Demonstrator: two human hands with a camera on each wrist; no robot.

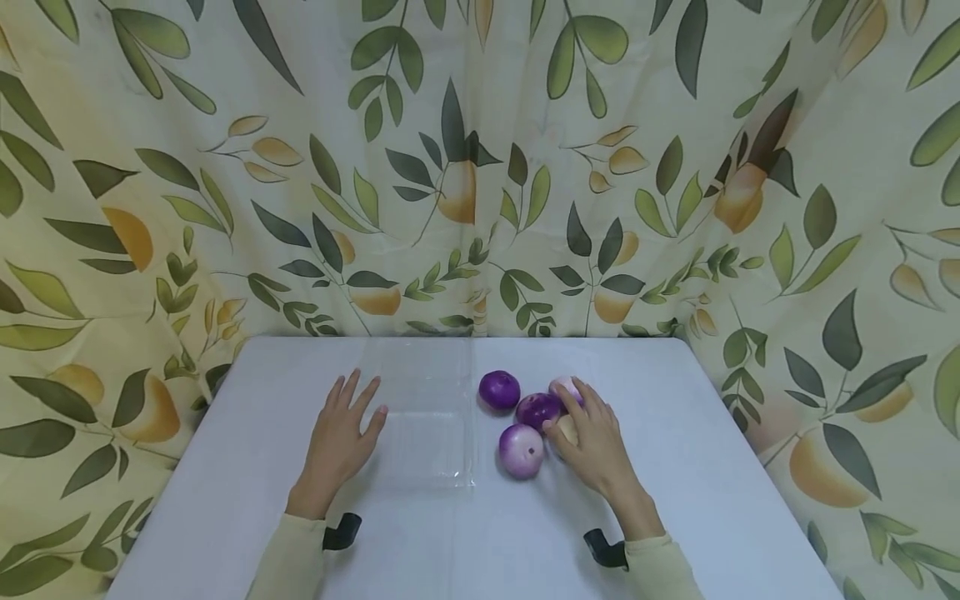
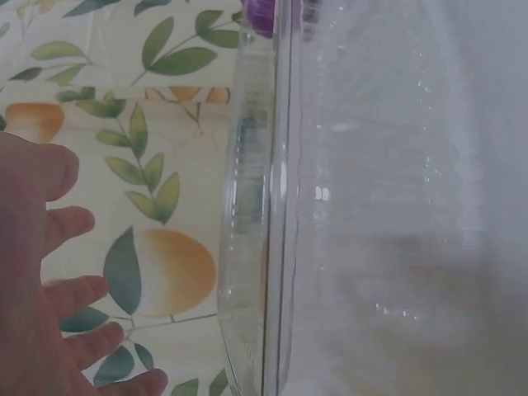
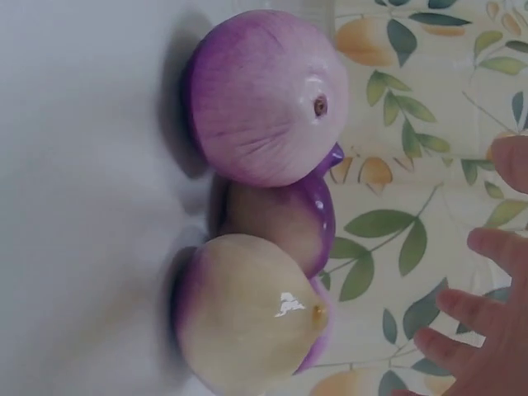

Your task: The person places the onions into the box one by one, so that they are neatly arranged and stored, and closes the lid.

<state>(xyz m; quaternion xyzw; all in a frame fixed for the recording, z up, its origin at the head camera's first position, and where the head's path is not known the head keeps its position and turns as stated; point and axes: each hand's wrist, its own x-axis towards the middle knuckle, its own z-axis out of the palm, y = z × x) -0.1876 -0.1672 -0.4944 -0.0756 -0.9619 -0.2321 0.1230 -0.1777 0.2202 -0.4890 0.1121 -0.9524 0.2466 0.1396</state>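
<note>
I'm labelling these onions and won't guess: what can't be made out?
Head: the pale onion and light purple onion beyond it, partly covered by the right hand.
Left wrist: a purple onion, cut off by the top edge.
Right wrist: right hand, cut by the right edge.

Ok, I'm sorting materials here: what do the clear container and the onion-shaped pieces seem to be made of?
The clear container: probably thin, glossy plastic, being see-through with bright glints. The onion-shaped pieces: smooth, shiny, perhaps real onion skin or moulded plastic; sharp highlights fit both.
</note>
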